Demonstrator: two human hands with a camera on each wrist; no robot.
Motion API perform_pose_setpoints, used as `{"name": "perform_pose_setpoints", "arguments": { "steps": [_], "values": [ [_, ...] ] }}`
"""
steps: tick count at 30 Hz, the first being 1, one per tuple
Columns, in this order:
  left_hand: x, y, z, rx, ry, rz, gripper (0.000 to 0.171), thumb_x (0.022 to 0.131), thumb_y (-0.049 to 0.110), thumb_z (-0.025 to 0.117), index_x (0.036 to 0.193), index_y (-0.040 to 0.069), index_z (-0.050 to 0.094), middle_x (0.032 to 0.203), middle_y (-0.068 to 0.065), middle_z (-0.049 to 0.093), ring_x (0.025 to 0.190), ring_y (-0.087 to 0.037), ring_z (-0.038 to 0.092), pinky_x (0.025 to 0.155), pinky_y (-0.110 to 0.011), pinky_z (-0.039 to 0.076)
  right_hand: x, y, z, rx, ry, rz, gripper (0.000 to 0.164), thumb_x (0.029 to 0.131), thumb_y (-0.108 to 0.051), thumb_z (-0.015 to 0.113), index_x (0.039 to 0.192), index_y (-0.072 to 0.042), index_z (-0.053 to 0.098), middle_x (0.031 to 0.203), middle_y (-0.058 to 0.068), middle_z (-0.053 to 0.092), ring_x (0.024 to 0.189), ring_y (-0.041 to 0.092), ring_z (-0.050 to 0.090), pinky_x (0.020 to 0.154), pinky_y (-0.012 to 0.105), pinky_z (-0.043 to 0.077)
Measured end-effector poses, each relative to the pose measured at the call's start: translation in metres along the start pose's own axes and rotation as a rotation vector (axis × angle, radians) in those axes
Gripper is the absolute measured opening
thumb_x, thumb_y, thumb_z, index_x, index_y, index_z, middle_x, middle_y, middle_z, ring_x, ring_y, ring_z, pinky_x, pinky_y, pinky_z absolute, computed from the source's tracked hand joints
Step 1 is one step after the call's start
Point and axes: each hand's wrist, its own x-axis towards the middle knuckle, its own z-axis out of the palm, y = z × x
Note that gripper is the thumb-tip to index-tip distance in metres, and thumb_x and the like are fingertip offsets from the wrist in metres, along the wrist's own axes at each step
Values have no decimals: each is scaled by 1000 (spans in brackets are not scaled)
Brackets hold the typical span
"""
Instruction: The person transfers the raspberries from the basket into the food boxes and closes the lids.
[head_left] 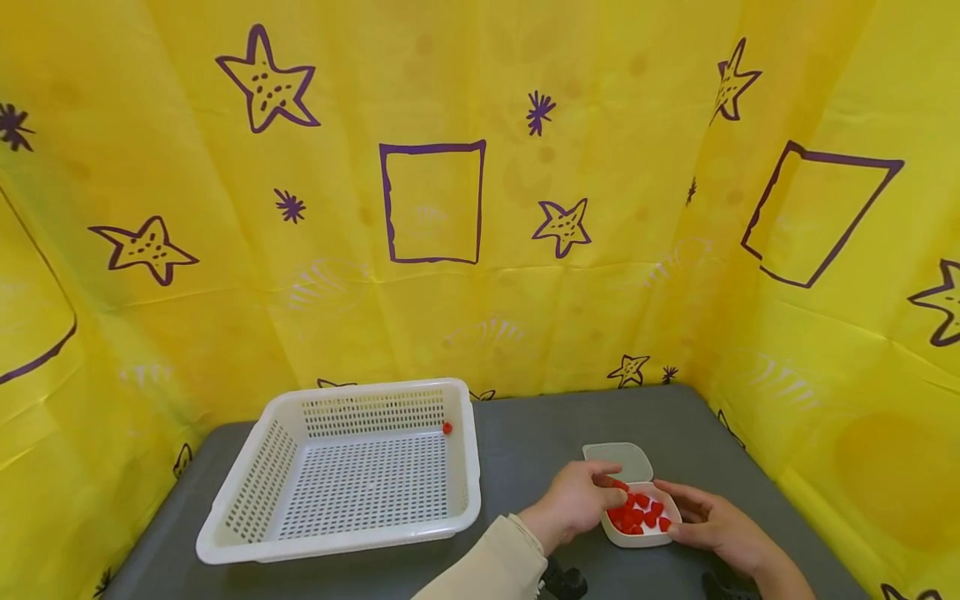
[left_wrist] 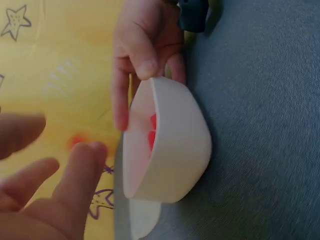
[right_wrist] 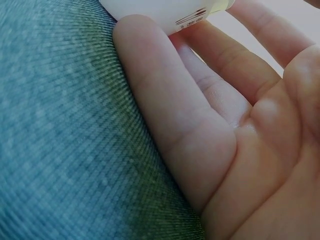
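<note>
A small white plastic box holds several small red pieces, their exact kind too small to tell. My right hand grips its right side, thumb at the rim and fingers along the outer wall; the right wrist view shows fingers against the box. Above the box's left side hovers my left hand. Its fingers are spread apart in the left wrist view, with one blurred red piece by a fingertip. The box hides most of its contents there.
A large white perforated basket stands on the grey table at left, with one red piece in its far right corner. Directly behind the box lies a translucent lid. Yellow patterned curtains surround the table's back and sides.
</note>
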Motion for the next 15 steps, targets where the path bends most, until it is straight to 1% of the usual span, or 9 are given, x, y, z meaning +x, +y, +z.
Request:
{"name": "perform_pose_setpoints", "arguments": {
  "steps": [2, 3, 4, 6, 8, 9, 11, 13, 15],
  "values": [
    [-1, 3, -6, 62, -52, 5, 39, 87, 5, 75, 124, 12, 70, 99, 0, 69, 86, -14, 65, 76, -33, 56, 0, 1, 0, -7, 6, 4, 59, 100, -1, 55, 150, 12, 26, 146, 35, 37, 118, 14, 58, 92, 33, 51],
    [-2, 6, -12, 74, -75, 9, 42, 87, 7, 76, 127, 13, 68, 102, -1, 69, 88, -14, 65, 77, -33, 56, 0, 1, 0, -10, 10, 10, 59, 100, -2, 55, 150, 12, 26, 146, 35, 37, 117, 14, 58, 92, 33, 51],
    [-2, 10, -19, 85, -88, 32, 44, 87, 8, 76, 130, 14, 67, 105, -1, 69, 91, -15, 65, 78, -33, 55, 0, 0, 0, -14, 16, 19, 59, 100, -2, 56, 150, 12, 27, 145, 34, 39, 117, 13, 58, 92, 32, 51],
    [-3, 21, -41, 93, -102, 80, 50, 87, 12, 77, 135, 15, 63, 115, -2, 68, 98, -16, 65, 81, -34, 54, -1, 0, 0, -19, 24, 34, 60, 100, -4, 57, 150, 11, 28, 145, 33, 41, 116, 13, 58, 91, 32, 51],
    [-2, 32, -73, 78, -99, 140, 56, 89, 14, 77, 142, 16, 57, 127, -4, 63, 109, -19, 63, 89, -37, 52, -1, -1, 0, -24, 39, 58, 60, 99, -6, 59, 150, 9, 30, 144, 31, 43, 115, 12, 58, 91, 31, 51],
    [-1, 36, -92, 63, -85, 170, 59, 90, 15, 76, 145, 16, 54, 133, -5, 60, 115, -21, 61, 93, -39, 50, -1, -1, 0, -22, 42, 65, 60, 99, -6, 59, 150, 8, 31, 144, 30, 43, 115, 12, 58, 91, 31, 51],
    [1, 42, -131, 35, -29, 222, 63, 92, 13, 73, 150, 15, 47, 143, -10, 53, 125, -27, 54, 100, -45, 45, -1, -1, 0, -23, 41, 67, 60, 99, -6, 59, 151, 7, 31, 144, 29, 44, 115, 12, 58, 92, 31, 51],
    [5, 40, -170, 14, 67, 238, 63, 94, 11, 70, 152, 13, 44, 146, -12, 49, 130, -31, 50, 103, -48, 42, -1, -1, 0, -28, 40, 62, 61, 99, -6, 59, 151, 8, 31, 144, 30, 44, 115, 13, 58, 92, 32, 51],
    [10, 30, -203, 41, 192, 219, 58, 95, 9, 68, 149, 10, 47, 143, -14, 52, 128, -34, 51, 103, -50, 42, -1, 0, -1, -33, 39, 50, 61, 99, -5, 59, 150, 9, 30, 143, 30, 44, 116, 14, 59, 92, 32, 51]
  ]
}}
